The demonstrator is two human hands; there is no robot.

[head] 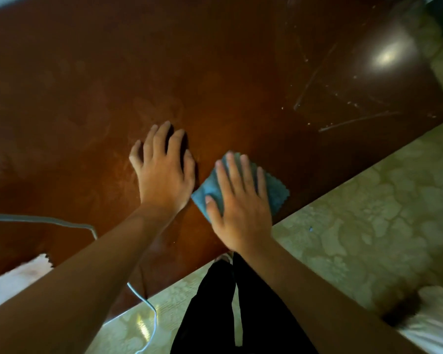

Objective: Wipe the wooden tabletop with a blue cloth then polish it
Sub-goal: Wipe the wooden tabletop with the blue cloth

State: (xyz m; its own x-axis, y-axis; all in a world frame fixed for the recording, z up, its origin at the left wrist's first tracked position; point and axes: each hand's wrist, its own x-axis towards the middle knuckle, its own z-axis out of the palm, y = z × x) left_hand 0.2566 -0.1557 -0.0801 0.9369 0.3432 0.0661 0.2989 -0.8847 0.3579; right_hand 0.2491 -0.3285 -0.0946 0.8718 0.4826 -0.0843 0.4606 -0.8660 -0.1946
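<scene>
Both bare forearms reach forward side by side. The left hand [164, 172] lies flat, fingers straight and slightly spread. The right hand [241, 203] lies flat too, fingers straight, thumb out.

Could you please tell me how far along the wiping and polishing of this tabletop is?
Nothing looks finished yet. In hand: the right hand presses the blue cloth flat near the wooden tabletop's front edge, while the left hand rests open on the wood. Left: smudges around the left hand and specks and streaks at the far right suggest most wiping, then polishing, remains.

blue cloth [274, 190], reddish-brown tabletop [164, 72], pale floral-patterned floor [368, 213], white cable [143, 297]
</scene>
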